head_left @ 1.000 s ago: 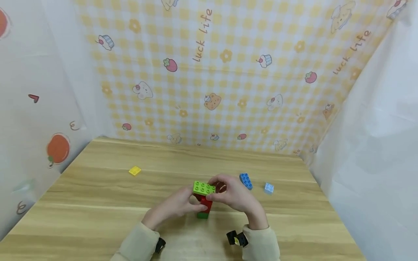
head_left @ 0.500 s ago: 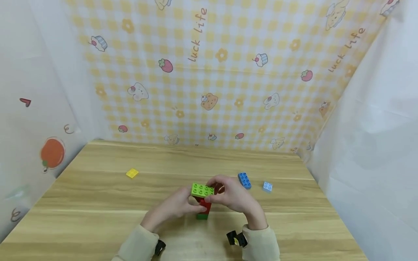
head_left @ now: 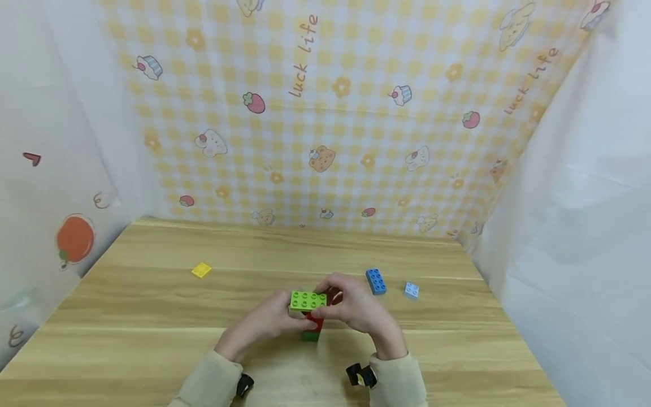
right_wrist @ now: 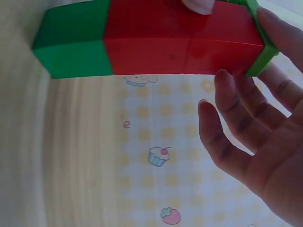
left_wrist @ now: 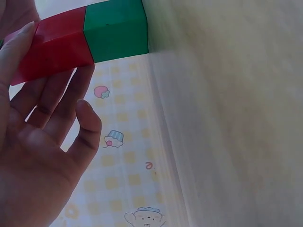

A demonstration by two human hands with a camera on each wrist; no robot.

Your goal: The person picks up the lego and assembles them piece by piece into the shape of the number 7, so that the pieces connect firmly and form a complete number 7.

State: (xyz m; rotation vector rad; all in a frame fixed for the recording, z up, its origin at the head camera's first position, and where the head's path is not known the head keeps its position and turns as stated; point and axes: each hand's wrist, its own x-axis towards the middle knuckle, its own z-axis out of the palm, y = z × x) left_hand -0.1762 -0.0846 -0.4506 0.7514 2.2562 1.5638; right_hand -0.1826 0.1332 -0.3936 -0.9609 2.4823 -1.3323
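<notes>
A small tower stands on the table in front of me. At its foot is a dark green block [right_wrist: 71, 42], with two red blocks [right_wrist: 147, 47] above it. On top lies a thin bright green studded brick [head_left: 307, 301], longer than the tower is wide. My left hand [head_left: 272, 319] grips the red blocks between thumb and fingers, its little finger standing free in the left wrist view. At the tower's right, my right hand [head_left: 356, 305] pinches the end of the bright green brick, thumb in front and fingers behind. Fingers partly hide the upper red block in the head view.
On the wooden table [head_left: 152, 339], a flat yellow piece [head_left: 201, 270] lies at the back left. A blue brick [head_left: 376, 281] and a small light blue brick [head_left: 411, 290] lie to the right. A checked cloth [head_left: 285, 130] hangs behind the table.
The head view has shifted slightly. The bright green brick has turned a little straighter and come slightly lower and nearer. Both hands keep their hold on the tower.
</notes>
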